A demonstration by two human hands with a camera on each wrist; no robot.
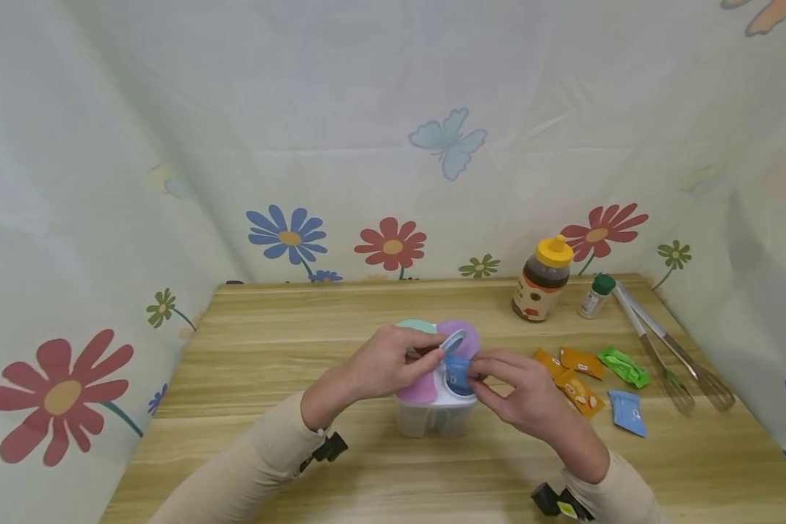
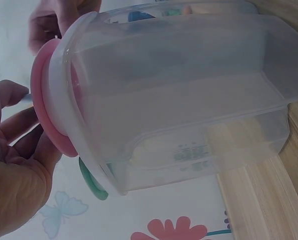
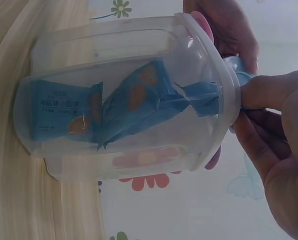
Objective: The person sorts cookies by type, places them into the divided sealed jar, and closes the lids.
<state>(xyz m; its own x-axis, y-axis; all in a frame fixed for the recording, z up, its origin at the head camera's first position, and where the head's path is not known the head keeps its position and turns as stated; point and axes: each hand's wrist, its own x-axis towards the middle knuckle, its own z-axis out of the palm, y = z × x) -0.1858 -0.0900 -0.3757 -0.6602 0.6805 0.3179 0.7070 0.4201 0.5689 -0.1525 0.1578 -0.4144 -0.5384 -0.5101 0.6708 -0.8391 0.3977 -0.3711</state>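
A clear plastic storage box with pink, purple, green and blue lids stands upright on the table. With thumb and fingers, my left hand pinches the raised light-blue lid at one compartment. My right hand pinches the upper end of a blue snack packet, whose lower part is inside that compartment's opening. Through the wall in the right wrist view, two more blue packets show below it, a lower packet and a slanted packet. The compartment facing the left wrist camera holds nothing visible.
Right of the box lie several orange packets, a green packet and a loose blue packet. Behind them stand a yellow-capped bottle and a green-capped shaker. A metal utensil lies near the right edge.
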